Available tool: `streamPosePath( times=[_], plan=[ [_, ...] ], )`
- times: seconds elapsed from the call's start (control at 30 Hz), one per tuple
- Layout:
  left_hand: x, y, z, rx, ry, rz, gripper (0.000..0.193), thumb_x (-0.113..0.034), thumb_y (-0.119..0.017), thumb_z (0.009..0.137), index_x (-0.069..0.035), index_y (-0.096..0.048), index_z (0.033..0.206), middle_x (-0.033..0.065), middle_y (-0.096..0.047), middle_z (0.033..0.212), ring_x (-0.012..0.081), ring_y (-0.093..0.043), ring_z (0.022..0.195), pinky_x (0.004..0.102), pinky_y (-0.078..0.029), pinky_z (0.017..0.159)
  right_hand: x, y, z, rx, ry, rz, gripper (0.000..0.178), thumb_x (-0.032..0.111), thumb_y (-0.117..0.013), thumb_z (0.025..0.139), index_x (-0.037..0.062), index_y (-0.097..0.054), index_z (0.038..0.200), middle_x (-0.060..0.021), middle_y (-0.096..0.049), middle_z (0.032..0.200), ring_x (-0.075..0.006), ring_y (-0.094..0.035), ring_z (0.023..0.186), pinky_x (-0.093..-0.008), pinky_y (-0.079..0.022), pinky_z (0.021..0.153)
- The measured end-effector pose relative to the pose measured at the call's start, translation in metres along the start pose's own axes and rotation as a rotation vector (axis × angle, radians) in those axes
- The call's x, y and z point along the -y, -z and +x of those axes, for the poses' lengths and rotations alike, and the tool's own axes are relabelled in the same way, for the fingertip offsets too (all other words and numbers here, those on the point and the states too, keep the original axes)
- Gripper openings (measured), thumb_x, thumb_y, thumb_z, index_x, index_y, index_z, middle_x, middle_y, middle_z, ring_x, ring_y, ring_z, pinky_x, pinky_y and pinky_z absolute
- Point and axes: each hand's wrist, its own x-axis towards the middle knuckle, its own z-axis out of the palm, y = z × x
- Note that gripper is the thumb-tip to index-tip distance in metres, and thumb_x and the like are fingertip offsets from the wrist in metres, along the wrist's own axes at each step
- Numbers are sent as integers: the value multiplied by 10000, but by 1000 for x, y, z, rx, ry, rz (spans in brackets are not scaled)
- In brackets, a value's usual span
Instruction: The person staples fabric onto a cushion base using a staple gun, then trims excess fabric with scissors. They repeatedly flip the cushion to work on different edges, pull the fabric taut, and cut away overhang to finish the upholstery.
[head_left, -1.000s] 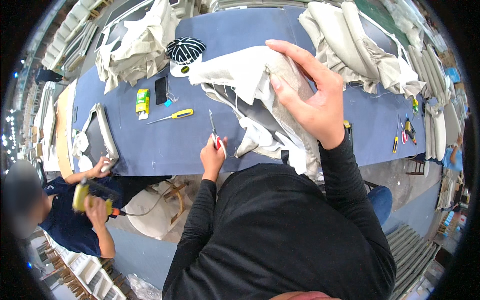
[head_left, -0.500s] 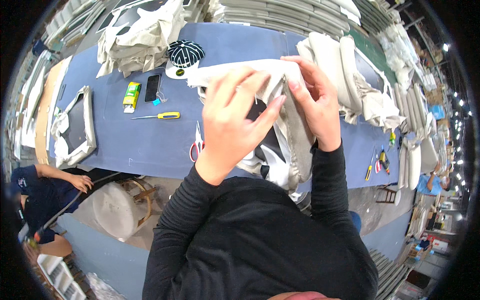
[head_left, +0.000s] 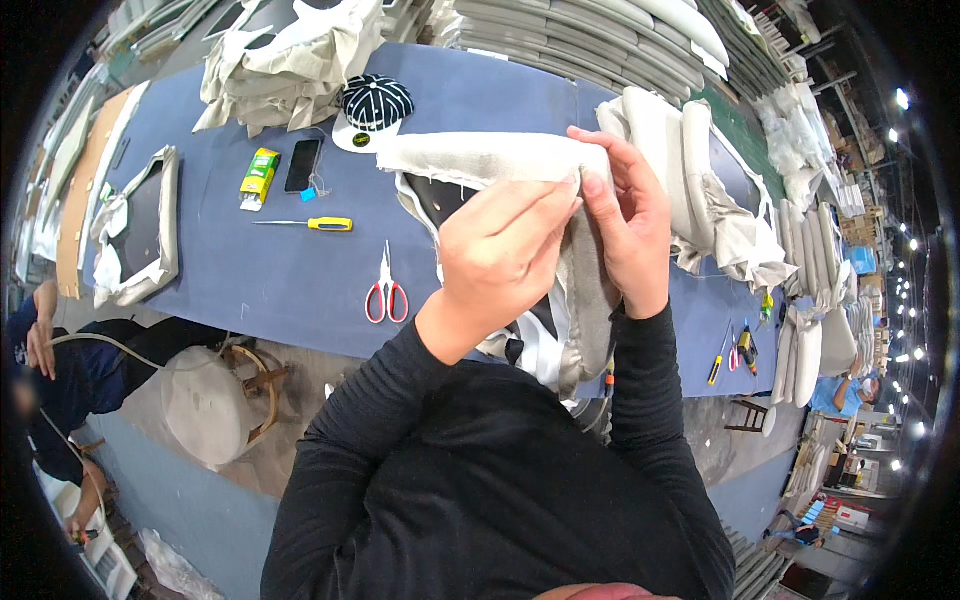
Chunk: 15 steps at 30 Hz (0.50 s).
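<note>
Above the table I hold a cream fabric-covered cushion panel (head_left: 480, 155), with its dark backing and loose white cloth edges partly in view. My right hand (head_left: 632, 225) grips its upper right corner, thumb on the near side and fingers round the far side. At that same corner the fingertips of my left hand (head_left: 500, 260) are pinched together on the cream fabric. What exactly lies between those fingertips is hidden. A pair of red-handled scissors (head_left: 386, 295) lies on the table left of my left wrist.
The blue-grey table (head_left: 230, 290) carries a yellow screwdriver (head_left: 328, 224), a phone (head_left: 302, 165), a green-yellow box (head_left: 260, 178) and a cap (head_left: 375, 104). Similar panels (head_left: 140, 230) and cream fabric heaps (head_left: 285, 75) lie around. A co-worker (head_left: 85, 375) sits at the left beside a round stool (head_left: 205, 415).
My left hand has gone from loosely spread fingers to a pinch at the fabric corner. The scissors show fully now. At the left, the co-worker's arms have shifted.
</note>
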Motion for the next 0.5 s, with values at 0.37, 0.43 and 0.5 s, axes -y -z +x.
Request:
streamPosePath(
  times=[0.37,0.43,0.5],
  plan=[
    [4,9,-12,267,-292,60,320,-95,-787,726,-11,-793,1035,61,-713,1052,232,-713,958,392,-583,857,17,5,-1,2,62,-328,495,146,-779,989,5,-671,1451,-185,-775,1320,-228,-734,1233,-353,-536,1098],
    [6,19,-12,336,-263,-79,319,-95,-796,757,-78,-809,1075,56,-739,1111,270,-715,1018,449,-554,986,10,5,-2,-6,145,-372,633,159,-807,959,12,-614,1543,-196,-772,1360,-241,-747,1244,-362,-543,1101],
    [13,28,-5,250,-193,-83,326,-104,-793,780,-80,-806,1105,69,-751,1130,302,-716,1038,459,-547,1009,6,3,-4,20,175,-249,801,162,-826,936,10,-482,1643,-203,-770,1376,-249,-751,1256,-364,-545,1103]
  ],
)
